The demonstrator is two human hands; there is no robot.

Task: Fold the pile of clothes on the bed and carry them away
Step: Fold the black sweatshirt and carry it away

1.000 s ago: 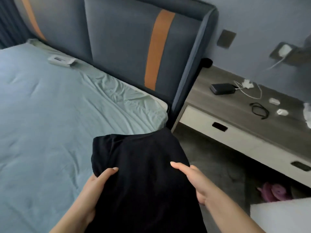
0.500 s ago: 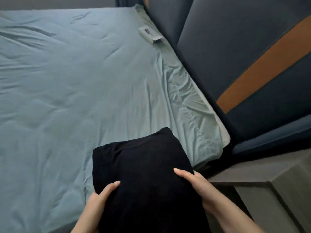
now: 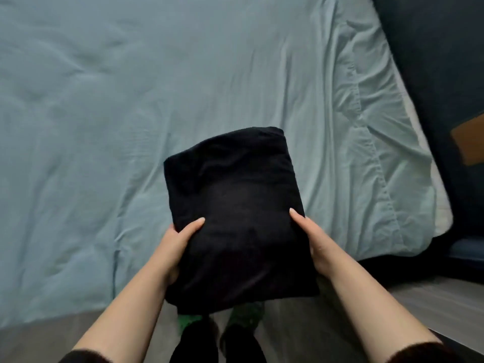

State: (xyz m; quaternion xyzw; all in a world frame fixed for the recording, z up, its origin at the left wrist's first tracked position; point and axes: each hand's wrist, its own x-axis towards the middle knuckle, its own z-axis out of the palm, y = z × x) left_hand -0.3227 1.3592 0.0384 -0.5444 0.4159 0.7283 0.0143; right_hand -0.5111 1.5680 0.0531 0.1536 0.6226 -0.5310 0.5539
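A stack of folded black clothes [image 3: 235, 210] is held up in front of me, over the near edge of the bed [image 3: 104, 113]. My left hand [image 3: 175, 244] grips its left side with the thumb on top. Gripping the right side the same way is my right hand [image 3: 314, 242]. The fingers of both hands are hidden under the fabric. The bed carries a wrinkled light blue sheet with no other clothes on the part I see.
The dark blue headboard [image 3: 432, 74] with an orange stripe rises at the right. A grey wooden bedside surface [image 3: 445, 305] lies at lower right. Below the stack are my feet in green slippers [image 3: 243, 315] on the grey floor.
My view has swung left and down, from the bedside table to the bed. The black stack stays gripped in both hands and now hangs more squarely over the bed edge.
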